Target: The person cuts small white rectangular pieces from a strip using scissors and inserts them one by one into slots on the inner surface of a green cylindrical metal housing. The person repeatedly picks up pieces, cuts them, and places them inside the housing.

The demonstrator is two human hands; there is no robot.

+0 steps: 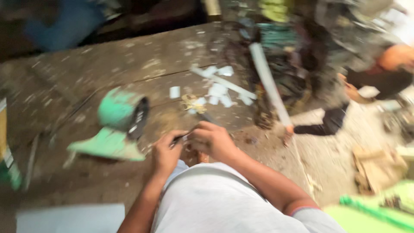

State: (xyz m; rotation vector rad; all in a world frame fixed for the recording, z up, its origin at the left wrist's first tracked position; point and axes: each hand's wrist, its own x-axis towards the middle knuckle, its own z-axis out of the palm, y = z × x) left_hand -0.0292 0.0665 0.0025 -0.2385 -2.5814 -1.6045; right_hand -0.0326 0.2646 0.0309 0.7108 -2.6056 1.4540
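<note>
The picture is blurred by motion. My left hand (166, 151) and my right hand (213, 140) meet over a worn wooden bench (86, 73), just above my knee in light grey cloth. Between their fingertips they pinch a small thin dark piece (181, 138) with a pale end; what it is cannot be made out. A green power tool (118, 125) with a dark round face lies on the bench just left of my left hand. Several white plastic offcuts (220, 88) lie scattered beyond my hands.
A long white pipe (269, 84) leans across the bench's right end. Another person (379, 69) crouches at the upper right on a dusty floor. A white sheet (71, 218) lies at the lower left, green material (375, 211) at the lower right.
</note>
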